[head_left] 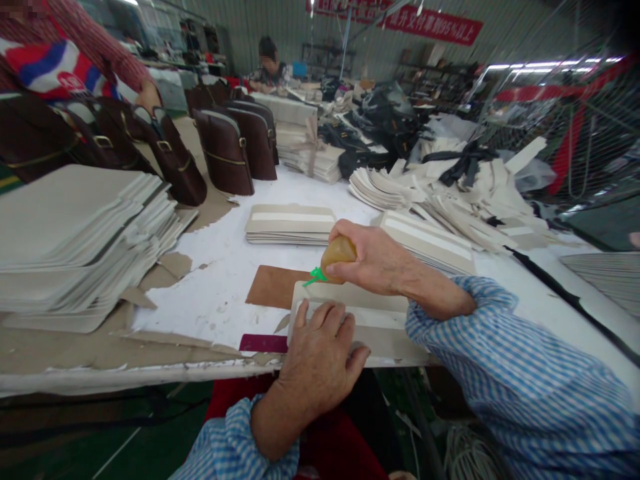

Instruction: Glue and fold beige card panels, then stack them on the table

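Observation:
My right hand point(367, 257) is wrapped round a yellowish-brown squeeze bottle point(339, 252). The bottle's green tip point(315, 275) points down at the far left corner of a beige panel point(380, 340) with a pale strip along it. Flat on that panel lies my left hand point(320, 350), fingers spread and holding nothing. A brown rectangular piece point(273, 285) is partly under the panel's far left corner. Just left of my left hand, a purple strip point(263, 343) lies near the table edge. Whether any liquid leaves the tip I cannot tell.
Beige panels are stacked behind point(290, 227) and at right point(430, 240). A tall stack of larger panels point(75, 220) stands left. Dark brown bags point(225, 150) stand beyond it, where a co-worker's hand point(149, 97) touches one. Beige strips point(440, 193) pile up at the back right.

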Action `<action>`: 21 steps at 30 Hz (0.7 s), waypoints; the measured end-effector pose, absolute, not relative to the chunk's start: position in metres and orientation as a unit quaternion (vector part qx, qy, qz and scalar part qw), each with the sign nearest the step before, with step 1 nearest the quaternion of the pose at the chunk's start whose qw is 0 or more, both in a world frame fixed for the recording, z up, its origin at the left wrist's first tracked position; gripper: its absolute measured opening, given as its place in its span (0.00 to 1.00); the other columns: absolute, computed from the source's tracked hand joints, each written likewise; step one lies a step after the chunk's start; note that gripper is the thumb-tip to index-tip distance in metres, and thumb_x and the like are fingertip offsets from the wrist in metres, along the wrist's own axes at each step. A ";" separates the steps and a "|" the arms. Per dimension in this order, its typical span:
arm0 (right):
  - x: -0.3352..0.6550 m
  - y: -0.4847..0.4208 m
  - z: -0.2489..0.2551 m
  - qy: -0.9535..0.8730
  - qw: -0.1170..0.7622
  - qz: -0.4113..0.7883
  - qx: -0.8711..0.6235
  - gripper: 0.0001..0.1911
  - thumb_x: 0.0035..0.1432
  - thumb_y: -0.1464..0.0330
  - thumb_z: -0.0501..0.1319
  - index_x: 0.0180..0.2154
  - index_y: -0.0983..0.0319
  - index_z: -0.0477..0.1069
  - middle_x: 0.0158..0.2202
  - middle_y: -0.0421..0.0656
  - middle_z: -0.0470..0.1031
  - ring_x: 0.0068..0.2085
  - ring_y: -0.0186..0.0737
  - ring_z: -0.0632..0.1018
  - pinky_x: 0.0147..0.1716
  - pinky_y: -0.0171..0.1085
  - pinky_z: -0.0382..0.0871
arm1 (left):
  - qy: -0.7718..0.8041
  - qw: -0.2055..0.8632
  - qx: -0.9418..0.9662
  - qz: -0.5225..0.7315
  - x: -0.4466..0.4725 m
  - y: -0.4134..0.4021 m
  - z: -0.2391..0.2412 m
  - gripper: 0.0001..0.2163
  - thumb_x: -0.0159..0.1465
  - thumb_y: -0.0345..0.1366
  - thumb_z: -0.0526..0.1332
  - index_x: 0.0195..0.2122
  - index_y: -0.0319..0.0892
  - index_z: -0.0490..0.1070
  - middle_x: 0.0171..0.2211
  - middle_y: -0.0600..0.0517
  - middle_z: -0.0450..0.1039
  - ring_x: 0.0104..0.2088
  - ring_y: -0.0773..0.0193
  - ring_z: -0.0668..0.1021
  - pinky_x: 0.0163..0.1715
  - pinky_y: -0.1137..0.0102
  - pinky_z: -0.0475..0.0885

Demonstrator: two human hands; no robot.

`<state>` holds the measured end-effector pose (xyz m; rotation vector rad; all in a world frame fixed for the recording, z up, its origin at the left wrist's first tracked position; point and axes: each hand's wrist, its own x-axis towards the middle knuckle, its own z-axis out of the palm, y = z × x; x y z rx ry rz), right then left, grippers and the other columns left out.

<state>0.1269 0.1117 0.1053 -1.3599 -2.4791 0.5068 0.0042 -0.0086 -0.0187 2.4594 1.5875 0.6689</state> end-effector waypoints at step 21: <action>0.154 0.118 0.105 -0.830 0.134 0.188 -0.508 0.15 0.50 0.63 0.70 0.39 0.57 0.70 0.29 0.40 0.76 0.30 0.43 0.74 0.30 0.40 0.58 | 0.526 0.054 0.821 0.216 0.003 -0.008 -0.021 0.19 0.72 0.47 0.61 0.57 0.41 0.74 0.60 0.43 0.76 0.61 0.45 0.74 0.67 0.36 0.58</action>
